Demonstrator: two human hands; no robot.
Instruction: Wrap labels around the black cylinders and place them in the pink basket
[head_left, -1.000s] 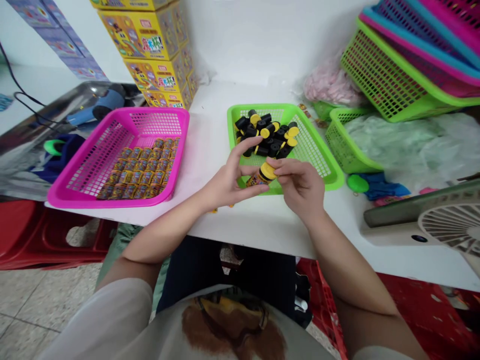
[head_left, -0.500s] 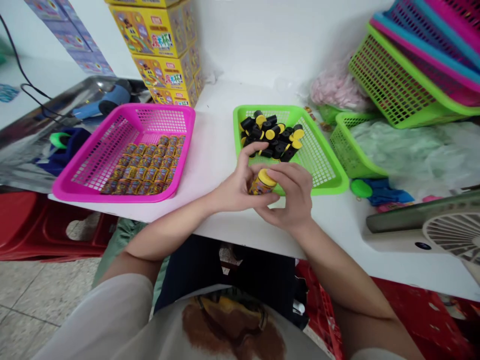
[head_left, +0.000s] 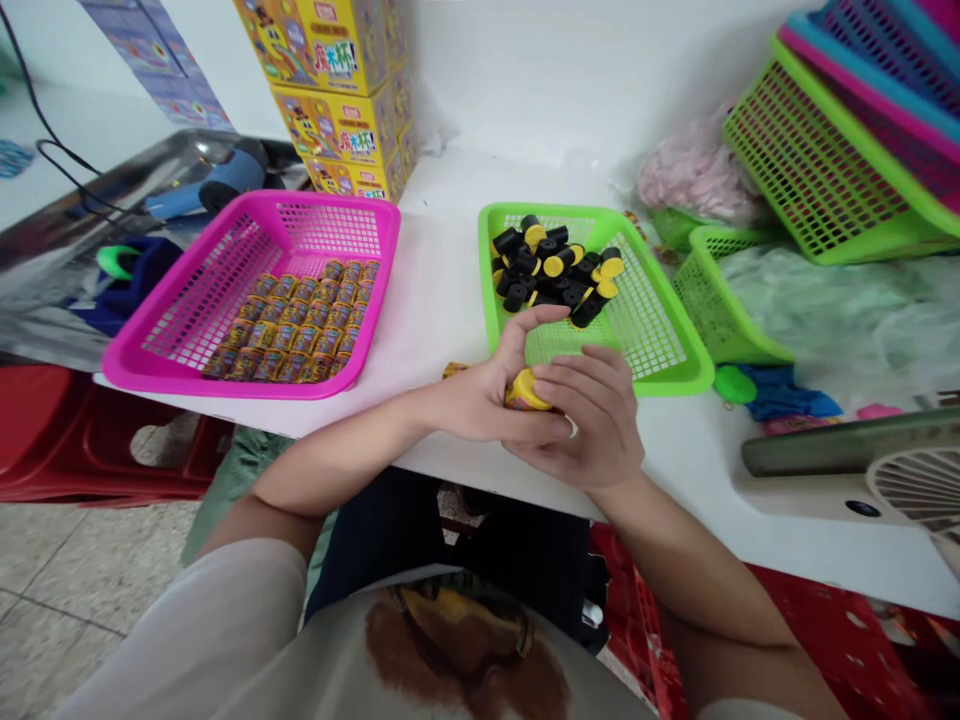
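Note:
A small canister with a yellow cap (head_left: 528,392) and a printed wrap is between my hands, over the table's front edge. My left hand (head_left: 499,395) grips its body between thumb and palm, the forefinger stretched outward. On the cap rest the fingertips of my right hand (head_left: 592,415); its thumb is mostly hidden below. In the green basket (head_left: 660,350), just beyond my hands, lie several black canisters with yellow caps (head_left: 551,262). To the left, a pink basket (head_left: 127,362) holds rows of wrapped canisters (head_left: 292,325). A small yellow-brown printed item (head_left: 454,369) shows behind my left wrist.
Yellow printed boxes (head_left: 337,125) are stacked behind the pink basket. A blue heat-gun-like tool (head_left: 217,185) lies at left. At right are stacked baskets (head_left: 817,150), a basket of plastic bags (head_left: 817,300) and a fan (head_left: 915,480). A red stool (head_left: 97,440) stands below left.
Both hands have come slightly lower and nearer to me with the canister, whose cap now faces more upward toward me. The view has shifted a little. The small printed item behind my left wrist now shows.

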